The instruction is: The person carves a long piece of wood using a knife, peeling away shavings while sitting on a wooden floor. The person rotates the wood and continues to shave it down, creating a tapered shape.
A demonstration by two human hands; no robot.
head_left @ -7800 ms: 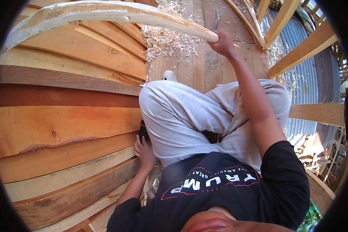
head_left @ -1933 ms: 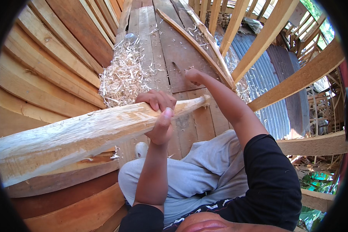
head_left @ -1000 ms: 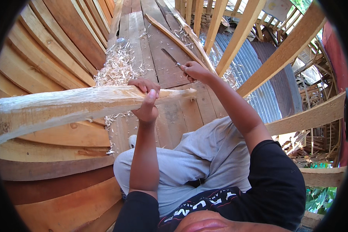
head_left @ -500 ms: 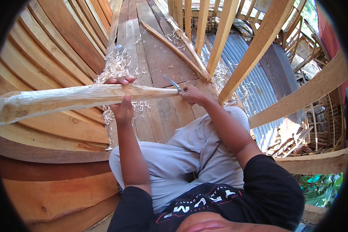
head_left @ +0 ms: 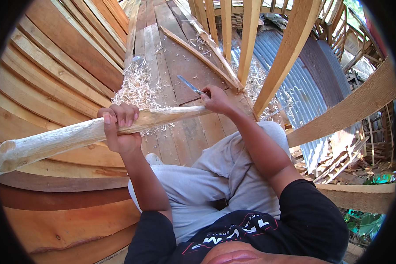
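A long, pale, peeled wooden pole (head_left: pixel 70 135) lies across in front of me, thick at its left end and tapering to the right. My left hand (head_left: pixel 122 125) is wrapped round it near the middle, fingers over the top. At the thin right end, my right hand (head_left: pixel 218 100) grips a knife (head_left: pixel 189 84); its blade points up and to the left, just above the pole and apart from it. The knife's handle is mostly hidden in my fingers. That hand also seems to touch the pole's tip.
Curled wood shavings (head_left: pixel 138 83) are heaped on the plank floor (head_left: pixel 163 57) beyond the pole. Stacked boards (head_left: pixel 53 83) line the left side. A loose wooden strip (head_left: pixel 198 57) lies ahead. Upright slats (head_left: pixel 288 55) stand at the right, with corrugated metal sheets (head_left: pixel 290 66) beyond.
The pole's left end has tilted down toward me. My left hand has shifted left and closed over the pole. The knife and right hand have moved slightly up and left.
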